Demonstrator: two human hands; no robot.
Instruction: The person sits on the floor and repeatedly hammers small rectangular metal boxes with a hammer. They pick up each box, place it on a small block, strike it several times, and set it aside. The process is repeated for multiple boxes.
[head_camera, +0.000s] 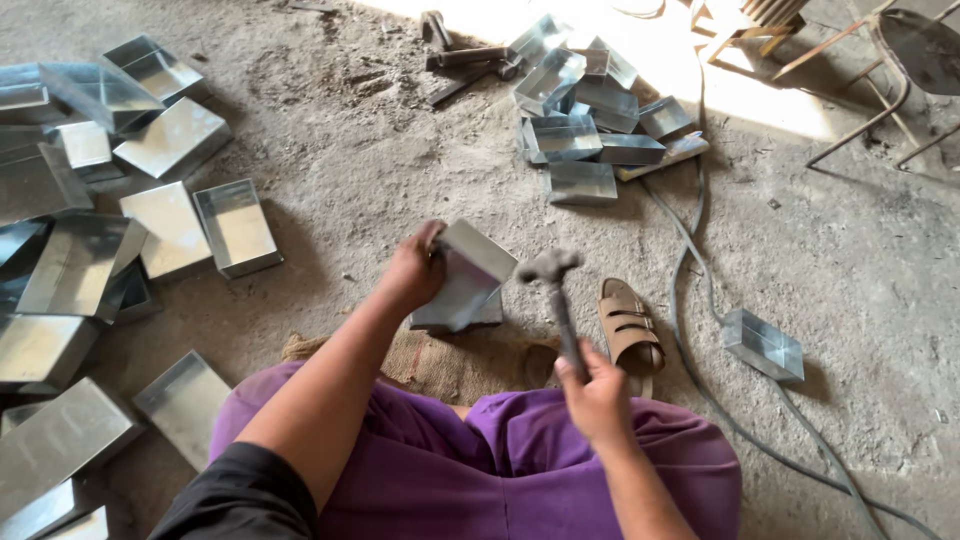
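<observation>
My left hand (412, 268) grips a shiny sheet-metal box (468, 274), tilted on edge on top of a grey block (487, 314) on the floor. My right hand (596, 392) holds a hammer (553, 292) by its handle, the head raised just right of the box and close to its upper corner. I sit on the floor in purple trousers, knees either side of a burlap mat (455, 362).
Several metal boxes are piled at the left (150, 240) and in a heap at the top centre (585, 120). One lone box (763, 344) lies at the right beside a grey cable (690, 250). A tan sandal (626, 325) sits by my right knee. Metal chair legs (880, 90) stand top right.
</observation>
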